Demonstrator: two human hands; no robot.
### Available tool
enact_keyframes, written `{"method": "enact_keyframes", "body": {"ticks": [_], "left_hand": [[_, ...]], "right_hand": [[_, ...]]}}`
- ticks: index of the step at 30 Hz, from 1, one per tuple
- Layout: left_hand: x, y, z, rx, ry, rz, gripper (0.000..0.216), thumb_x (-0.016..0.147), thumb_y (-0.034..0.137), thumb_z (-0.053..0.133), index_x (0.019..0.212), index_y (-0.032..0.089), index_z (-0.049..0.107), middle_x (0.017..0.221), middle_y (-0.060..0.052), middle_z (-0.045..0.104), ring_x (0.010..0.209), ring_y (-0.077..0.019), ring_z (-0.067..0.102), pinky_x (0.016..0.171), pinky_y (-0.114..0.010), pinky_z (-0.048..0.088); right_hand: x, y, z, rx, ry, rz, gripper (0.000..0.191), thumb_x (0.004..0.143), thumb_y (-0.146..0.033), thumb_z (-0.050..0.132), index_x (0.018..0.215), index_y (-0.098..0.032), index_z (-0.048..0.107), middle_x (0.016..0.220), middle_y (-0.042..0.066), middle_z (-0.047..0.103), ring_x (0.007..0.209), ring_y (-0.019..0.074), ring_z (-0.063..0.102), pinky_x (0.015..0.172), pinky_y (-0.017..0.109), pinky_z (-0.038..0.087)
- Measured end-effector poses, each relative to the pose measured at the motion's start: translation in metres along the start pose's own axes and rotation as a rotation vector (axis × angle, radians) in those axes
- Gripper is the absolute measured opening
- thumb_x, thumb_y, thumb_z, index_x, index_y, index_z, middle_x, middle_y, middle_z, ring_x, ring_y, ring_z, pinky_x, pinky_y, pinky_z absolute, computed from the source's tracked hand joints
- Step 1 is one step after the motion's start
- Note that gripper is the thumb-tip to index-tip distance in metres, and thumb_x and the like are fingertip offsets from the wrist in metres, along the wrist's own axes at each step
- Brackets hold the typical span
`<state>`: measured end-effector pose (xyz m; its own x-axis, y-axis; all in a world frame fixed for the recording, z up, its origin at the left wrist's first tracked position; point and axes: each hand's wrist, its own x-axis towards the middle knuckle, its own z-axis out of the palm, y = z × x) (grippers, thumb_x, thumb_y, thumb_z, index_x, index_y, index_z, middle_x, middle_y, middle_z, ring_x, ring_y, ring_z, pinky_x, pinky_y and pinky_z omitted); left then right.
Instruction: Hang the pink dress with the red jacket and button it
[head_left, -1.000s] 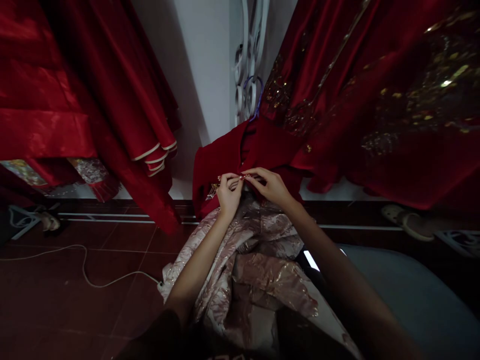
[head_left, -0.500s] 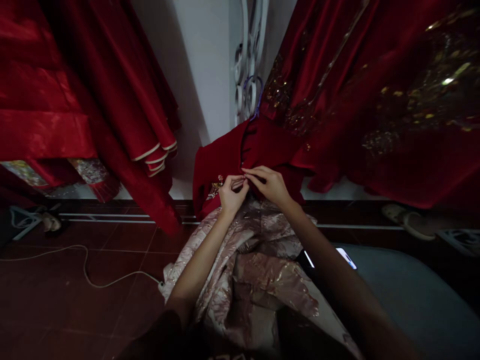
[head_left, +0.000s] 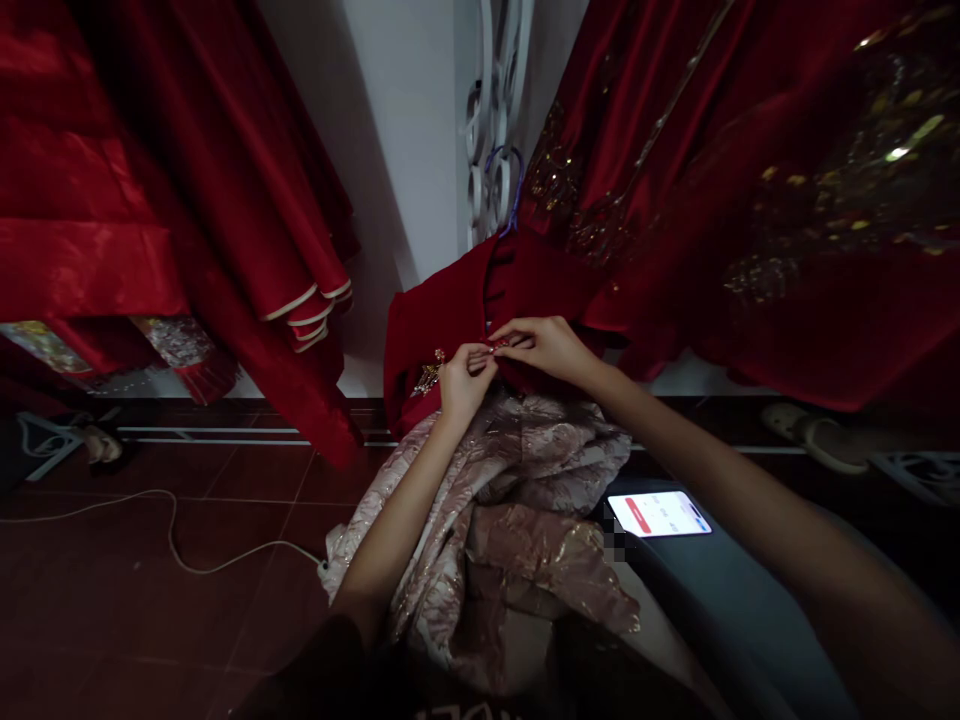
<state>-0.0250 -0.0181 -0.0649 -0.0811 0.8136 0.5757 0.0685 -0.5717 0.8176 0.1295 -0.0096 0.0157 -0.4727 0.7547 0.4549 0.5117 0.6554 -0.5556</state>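
So using the red garment (head_left: pixel 439 315) in the middle as the landmark here: it hangs from a purple hanger (head_left: pixel 517 195) sticking up behind its top, next to some white scrollwork (head_left: pixel 477 110) that rises above it. Both hands are at its front, close to the lower edge. The left hand (head_left: pixel 463 385) is curled in, thumb brought up to the fingertips, and the right hand (head_left: pixel 551 345) comes across from the other side with thumb and forefinger pinched, the two sets of fingertips meeting on a tiny shiny bit (head_left: pixel 493 350). They've both got hold of it, but it's way too small for me to say what it is. Just left of the left hand, on the red garment itself, there's a glittery ornament (head_left: pixel 429 376). Pale shimmery fabric (head_left: pixel 427 500) is bunched right below the garment, towards the person. Below and to the right of it there's a phone (head_left: pixel 660 514) with its screen lit, near the right forearm. More red clothes (head_left: pixel 247 150) hang off to the left of it, and a sequined red garment (head_left: pixel 757 130) hangs to the right
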Motion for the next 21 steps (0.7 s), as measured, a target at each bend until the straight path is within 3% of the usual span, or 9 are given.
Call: {"method": "enact_keyframes", "body": {"ticks": [10, 21], "left_hand": [[0.005, 0.017, -0.010, 0.330, -0.060, 0.135, 0.014, 0.083, 0.023, 0.056, 0.094, 0.020, 0.063, 0.089, -0.003, 0.071, 0.080, -0.0139, 0.069, 0.076, -0.028, 0.057], [0.012, 0.019, -0.011, 0.397, -0.074, 0.171, 0.015, 0.083, 0.022, 0.056, 0.092, 0.020, 0.067, 0.089, -0.004, 0.072, 0.078, -0.0149, 0.069, 0.074, -0.026, 0.055]], "right_hand": [[0.010, 0.002, -0.010, 0.046, -0.070, -0.008, 0.028, 0.070, -0.036, 0.068, 0.092, -0.018, 0.067, 0.081, 0.004, 0.069, 0.077, 0.0164, 0.066, 0.070, 0.028, 0.054], [0.014, -0.001, -0.012, 0.035, -0.088, -0.014, 0.025, 0.070, -0.033, 0.066, 0.089, -0.018, 0.065, 0.082, 0.004, 0.068, 0.076, 0.0162, 0.063, 0.066, 0.027, 0.053]]}}
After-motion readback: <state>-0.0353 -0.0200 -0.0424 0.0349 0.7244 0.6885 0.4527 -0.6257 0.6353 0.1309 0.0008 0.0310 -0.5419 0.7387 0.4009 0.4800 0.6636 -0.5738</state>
